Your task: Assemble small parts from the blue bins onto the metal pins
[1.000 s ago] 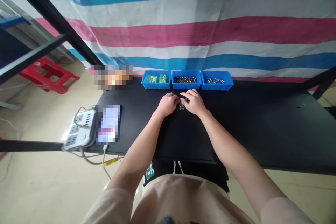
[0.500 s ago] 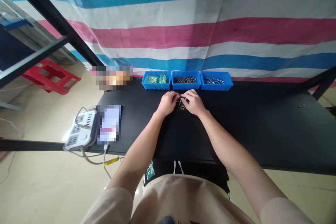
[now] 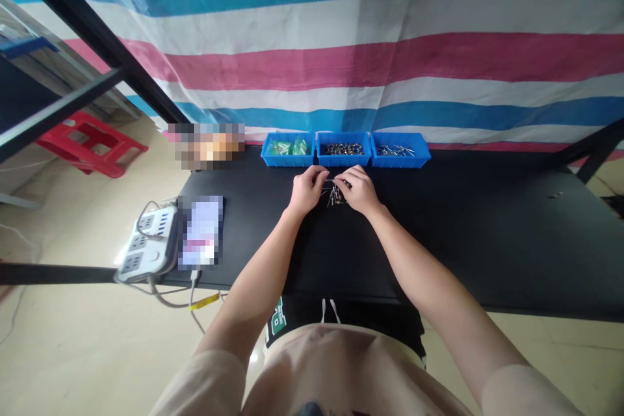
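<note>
My left hand (image 3: 307, 191) is closed in a pinch over the table, and what its fingertips hold, if anything, is too small to make out. Facing it, my right hand (image 3: 359, 188) pinches a thin metal rod (image 3: 329, 180) that points toward the left fingertips. Just below the fingers lies a small pile of metal rods and brass-coloured pieces (image 3: 335, 195), partly covered by my right hand. Behind both hands stand three blue bins in a row: the left bin (image 3: 287, 161) with green-white pieces, the middle bin (image 3: 343, 160) with brassy parts, the right bin (image 3: 400, 162) with thin rods.
The black table (image 3: 468, 234) carries a white power strip (image 3: 151, 244) and a blurred-out flat device (image 3: 201, 234) with a cable at left. Some small bits (image 3: 556, 195) lie far right. A striped sheet (image 3: 292, 68) hangs behind; a red stool (image 3: 92, 143) stands at left.
My hands have drawn slightly apart, the left fingertips moving away from the right ones. A thin rod now shows in the gap between them. More of the pile is visible.
</note>
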{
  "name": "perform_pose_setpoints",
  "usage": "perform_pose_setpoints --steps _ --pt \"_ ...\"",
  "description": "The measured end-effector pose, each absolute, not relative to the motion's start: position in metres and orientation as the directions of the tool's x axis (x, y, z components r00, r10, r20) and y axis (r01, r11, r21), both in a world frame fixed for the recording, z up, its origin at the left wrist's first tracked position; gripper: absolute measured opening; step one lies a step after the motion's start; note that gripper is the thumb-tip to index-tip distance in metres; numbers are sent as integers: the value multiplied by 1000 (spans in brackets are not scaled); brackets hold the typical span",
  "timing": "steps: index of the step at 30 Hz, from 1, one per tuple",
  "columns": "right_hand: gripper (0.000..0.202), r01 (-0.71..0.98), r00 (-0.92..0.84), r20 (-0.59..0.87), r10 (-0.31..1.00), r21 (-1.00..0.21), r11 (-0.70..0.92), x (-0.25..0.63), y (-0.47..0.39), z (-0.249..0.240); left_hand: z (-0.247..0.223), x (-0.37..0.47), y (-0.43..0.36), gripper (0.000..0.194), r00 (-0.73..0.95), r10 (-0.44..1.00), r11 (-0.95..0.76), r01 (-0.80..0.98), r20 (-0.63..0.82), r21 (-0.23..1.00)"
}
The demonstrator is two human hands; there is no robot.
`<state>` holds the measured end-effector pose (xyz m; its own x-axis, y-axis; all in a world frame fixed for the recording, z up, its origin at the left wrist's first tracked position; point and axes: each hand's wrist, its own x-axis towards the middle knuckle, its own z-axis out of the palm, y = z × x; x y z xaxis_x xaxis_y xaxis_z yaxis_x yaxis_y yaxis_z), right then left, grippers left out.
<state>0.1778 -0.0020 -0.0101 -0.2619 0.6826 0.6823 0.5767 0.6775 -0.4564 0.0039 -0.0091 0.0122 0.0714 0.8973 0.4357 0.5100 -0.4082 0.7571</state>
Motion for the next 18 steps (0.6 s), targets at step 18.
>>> perform_pose_setpoints --steps 18 --pt "20 548 -286 654 700 -488 679 178 -2 -11 7 3 -4 19 -1 922 -343 457 386 821"
